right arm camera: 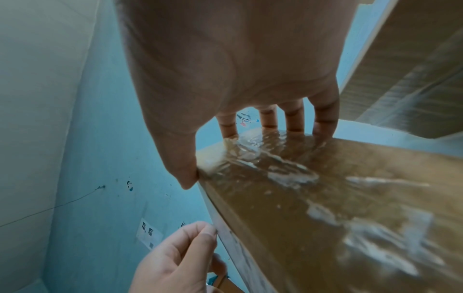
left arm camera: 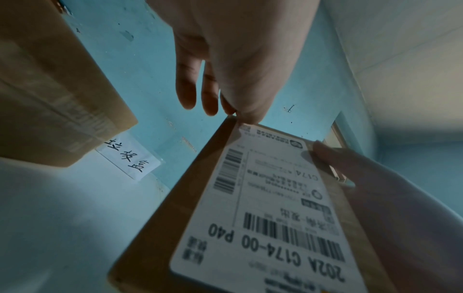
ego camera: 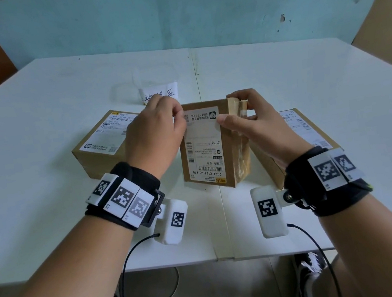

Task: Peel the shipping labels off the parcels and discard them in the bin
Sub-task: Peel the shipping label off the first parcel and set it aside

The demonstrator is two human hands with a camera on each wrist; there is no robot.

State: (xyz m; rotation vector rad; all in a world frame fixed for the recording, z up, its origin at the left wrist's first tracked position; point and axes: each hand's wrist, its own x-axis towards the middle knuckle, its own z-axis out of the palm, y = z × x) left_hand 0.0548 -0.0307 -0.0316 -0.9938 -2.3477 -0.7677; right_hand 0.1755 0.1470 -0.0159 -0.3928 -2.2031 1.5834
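A brown cardboard parcel [ego camera: 226, 159] stands upright on the white table [ego camera: 49, 217], its white shipping label [ego camera: 203, 145] facing me. My left hand [ego camera: 181, 119] pinches the label's top left corner between thumb and forefinger; the left wrist view shows that corner [left arm camera: 241, 127] slightly lifted under the fingertips [left arm camera: 246, 117]. My right hand [ego camera: 232, 113] grips the parcel's top right, thumb [right arm camera: 185, 174] on the front edge and fingers [right arm camera: 298, 123] over the taped side [right arm camera: 350, 198]. The left hand [right arm camera: 210, 232] shows there too, at the label's edge.
Two more labelled parcels lie flat: one at the left [ego camera: 100, 151], one at the right [ego camera: 274, 163] behind my right wrist. Behind the upright parcel stands a clear container [ego camera: 155, 76] bearing a handwritten paper note [ego camera: 172, 90]. A blue wall runs behind the table.
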